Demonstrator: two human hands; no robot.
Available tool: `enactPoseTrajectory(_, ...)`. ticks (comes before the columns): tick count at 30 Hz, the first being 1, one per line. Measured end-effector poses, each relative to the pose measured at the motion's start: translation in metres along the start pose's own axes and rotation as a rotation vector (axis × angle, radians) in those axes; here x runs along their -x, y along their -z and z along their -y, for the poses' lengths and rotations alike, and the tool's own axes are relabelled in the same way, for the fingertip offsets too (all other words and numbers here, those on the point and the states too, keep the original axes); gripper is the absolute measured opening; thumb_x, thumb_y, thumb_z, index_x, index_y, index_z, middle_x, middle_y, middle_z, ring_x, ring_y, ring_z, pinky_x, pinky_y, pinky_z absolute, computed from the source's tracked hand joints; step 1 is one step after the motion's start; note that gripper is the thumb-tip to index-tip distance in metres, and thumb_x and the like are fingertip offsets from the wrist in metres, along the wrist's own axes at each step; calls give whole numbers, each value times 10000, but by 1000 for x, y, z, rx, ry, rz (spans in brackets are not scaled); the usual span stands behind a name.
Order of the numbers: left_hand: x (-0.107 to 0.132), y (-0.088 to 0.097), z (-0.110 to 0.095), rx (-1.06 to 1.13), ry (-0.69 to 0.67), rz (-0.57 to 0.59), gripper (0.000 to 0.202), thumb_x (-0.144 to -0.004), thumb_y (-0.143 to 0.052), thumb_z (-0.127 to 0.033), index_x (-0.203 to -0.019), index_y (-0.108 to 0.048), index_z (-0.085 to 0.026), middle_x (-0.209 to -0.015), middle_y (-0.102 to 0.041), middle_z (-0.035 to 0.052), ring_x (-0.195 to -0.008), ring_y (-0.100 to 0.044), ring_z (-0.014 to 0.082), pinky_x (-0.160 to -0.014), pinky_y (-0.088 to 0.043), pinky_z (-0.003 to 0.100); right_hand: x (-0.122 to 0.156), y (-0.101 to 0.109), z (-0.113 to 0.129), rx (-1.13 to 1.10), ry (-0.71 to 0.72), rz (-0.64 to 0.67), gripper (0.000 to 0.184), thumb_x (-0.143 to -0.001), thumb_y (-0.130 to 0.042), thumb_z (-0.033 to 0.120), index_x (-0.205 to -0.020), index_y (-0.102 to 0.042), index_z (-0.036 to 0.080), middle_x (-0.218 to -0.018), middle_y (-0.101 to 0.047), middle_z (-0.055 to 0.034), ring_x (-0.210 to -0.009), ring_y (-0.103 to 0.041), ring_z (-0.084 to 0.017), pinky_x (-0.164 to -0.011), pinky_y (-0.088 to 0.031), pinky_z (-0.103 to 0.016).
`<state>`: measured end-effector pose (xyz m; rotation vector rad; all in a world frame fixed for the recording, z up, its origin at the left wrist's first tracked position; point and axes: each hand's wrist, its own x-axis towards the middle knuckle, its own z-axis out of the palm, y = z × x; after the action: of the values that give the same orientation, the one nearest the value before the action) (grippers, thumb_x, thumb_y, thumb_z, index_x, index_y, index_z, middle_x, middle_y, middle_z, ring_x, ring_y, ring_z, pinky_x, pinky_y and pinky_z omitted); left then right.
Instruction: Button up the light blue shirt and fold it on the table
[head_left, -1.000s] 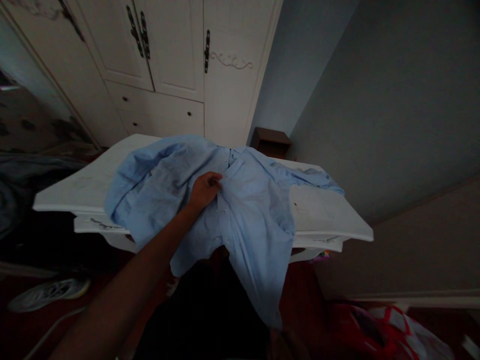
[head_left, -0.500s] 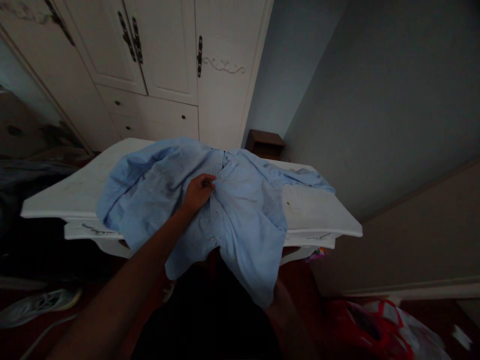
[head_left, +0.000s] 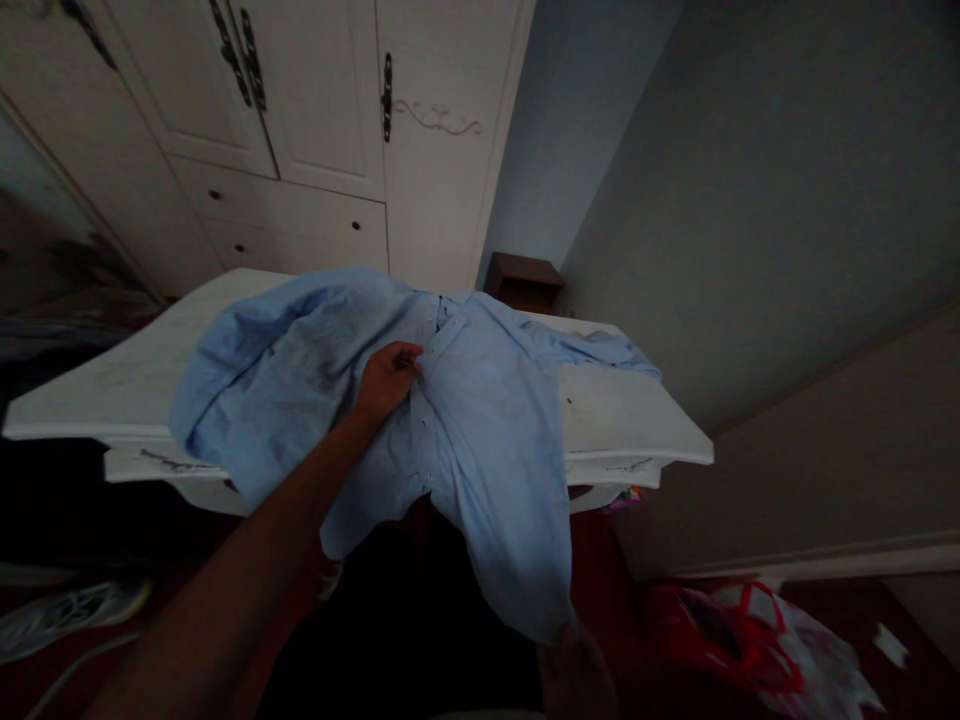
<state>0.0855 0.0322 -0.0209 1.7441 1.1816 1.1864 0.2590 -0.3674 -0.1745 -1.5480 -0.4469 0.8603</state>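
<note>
A light blue button-up shirt (head_left: 495, 420) lies spread over a white table (head_left: 622, 410), its collar at the far edge and its hem hanging over the near edge. One sleeve stretches out to the right across the tabletop. My left hand (head_left: 390, 375) pinches the front placket at the upper middle of the shirt. Down at the lower right, my right hand (head_left: 574, 665) grips the hem corner and draws that side taut; dim light hides part of its fingers.
White wardrobe doors and drawers (head_left: 300, 210) stand behind the table. A small brown cabinet (head_left: 523, 280) sits by the back wall. On the red floor lie a shoe (head_left: 71, 615) at left and red and white bags (head_left: 757, 640) at right.
My right hand has pulled the hem corner lower and slightly right, stretching the shirt's right side. My left hand keeps its pinch on the placket. The view has shifted a little.
</note>
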Motion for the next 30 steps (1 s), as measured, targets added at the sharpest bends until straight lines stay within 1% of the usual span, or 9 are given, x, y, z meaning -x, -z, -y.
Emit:
enactPoseTrajectory(5, 3, 1, -1, -66, -53, -11, 269, -700, -564, -168, -946, -670, -136, -872, -691, 64, -784, -639, 190, -779, -499, 313, -21, -8, 3, -132, 7, -119, 345, -636, -706, 530, -833, -666, 249, -834, -714, -55, -749, -687, -258, -599, -566, -406)
enactPoseTrajectory(10, 6, 1, -7, -107, -112, -59, 218, -756, -543, -197, -914, -685, -148, -909, -712, 76, -835, -647, 201, -826, -490, 321, -45, -32, 72, -75, 171, -248, 267, -724, -706, 422, -871, -623, 216, -752, -633, 7, -687, -597, -155, -613, -493, -271)
enactPoseTrajectory(13, 10, 3, -13, -119, -147, -130, 231, -792, -514, -215, -938, -679, -146, -910, -712, 79, -826, -644, 197, -804, -492, 322, -55, -49, 124, 41, 372, -152, 269, -756, -690, 415, -861, -622, 177, -780, -623, -20, -729, -584, -165, -649, -477, -274)
enactPoseTrajectory(16, 21, 9, -26, -148, -293, -237, 235, -810, -470, -189, -917, -675, -149, -898, -704, 74, -794, -633, 179, -762, -490, 308, -70, -68, 164, 149, 548, -3, 214, -796, -662, 378, -876, -641, 181, -833, -647, -36, -787, -603, -176, -719, -485, -295)
enactPoseTrajectory(20, 61, 20, -50, -126, -433, -309, 197, -825, -477, -174, -859, -672, -176, -853, -695, 44, -766, -622, 154, -729, -487, 285, -94, -95, 198, 264, 730, 246, 163, -847, -618, 337, -945, -653, 212, -929, -667, -40, -899, -620, -179, -829, -476, -315)
enactPoseTrajectory(22, 93, 25, -56, -56, -368, -292, 181, -840, -500, -195, -874, -678, -189, -850, -694, 33, -790, -632, 153, -730, -492, 279, -102, -109, 208, 342, 737, 368, 187, -866, -597, 345, -991, -652, 217, -933, -671, -37, -892, -625, -172, -832, -476, -311)
enactPoseTrajectory(24, 128, 28, -52, 63, -204, -266, 180, -857, -508, -240, -891, -680, -203, -843, -692, 23, -758, -640, 147, -706, -505, 273, -102, -123, 215, 438, 717, 487, 209, -873, -587, 353, -1013, -657, 213, -885, -672, -28, -835, -626, -158, -785, -483, -290)
enactPoseTrajectory(28, 192, 21, -17, 175, 203, -164, 192, -808, -575, -333, -886, -698, -207, -803, -710, 28, -713, -652, 173, -648, -517, 284, -86, -146, 211, 603, 651, 762, 216, -903, -539, 337, -1018, -666, 207, -798, -683, -11, -726, -631, -137, -693, -483, -257)
enactPoseTrajectory(30, 212, 11, 4, 229, 372, -105, 246, -768, -623, -380, -917, -703, -201, -806, -717, 34, -705, -659, 190, -627, -517, 294, -77, -155, 200, 687, 634, 819, 209, -900, -542, 314, -1029, -666, 207, -838, -703, -20, -740, -646, -145, -704, -486, -266)
